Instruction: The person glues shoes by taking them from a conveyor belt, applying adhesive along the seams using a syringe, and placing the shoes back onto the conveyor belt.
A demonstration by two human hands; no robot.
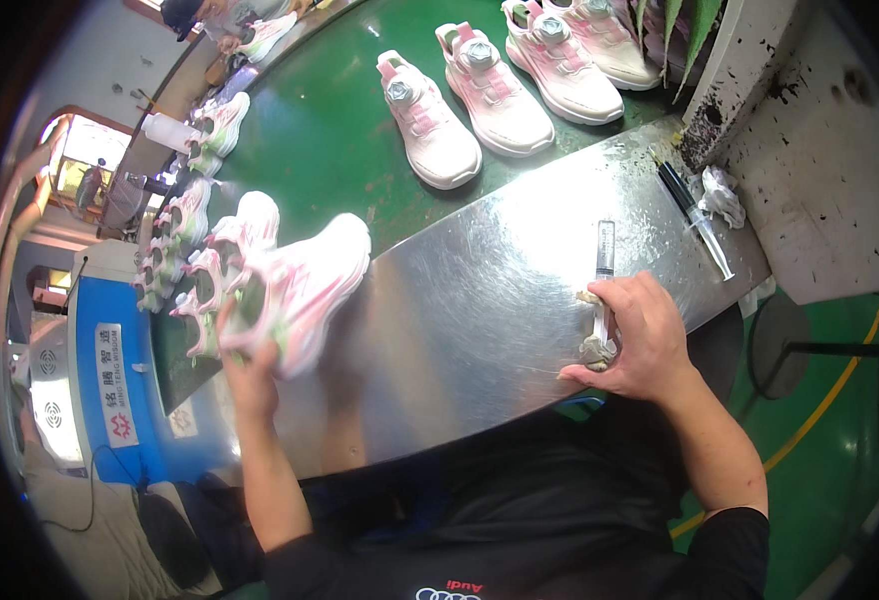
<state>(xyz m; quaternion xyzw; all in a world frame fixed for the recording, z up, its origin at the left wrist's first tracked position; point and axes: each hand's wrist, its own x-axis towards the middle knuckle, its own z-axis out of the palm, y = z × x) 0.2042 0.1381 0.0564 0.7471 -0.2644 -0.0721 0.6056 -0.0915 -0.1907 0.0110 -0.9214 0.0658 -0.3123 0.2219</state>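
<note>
My left hand (252, 378) is closed on the heel of a pink and white sneaker (312, 282), held tilted over the left end of the metal work surface (440, 360). At the right, my right hand (652, 338) has its thumb and fingers curled around the plunger end of a clear syringe (606, 248). Something pale and crumpled (598, 350) sits at that end, by the thumb. The syringe barrel points away from me, over the metal. Some of the right fingers are hidden under the hand.
Several matching sneakers (428, 125) stand on the green table (320, 120) beyond the metal. More shoes (175, 235) line the left. A dark-filled syringe (695, 215) and crumpled tissue (722, 197) lie near the white machine wall (820, 170). Another person (225, 25) handles a shoe at the far left.
</note>
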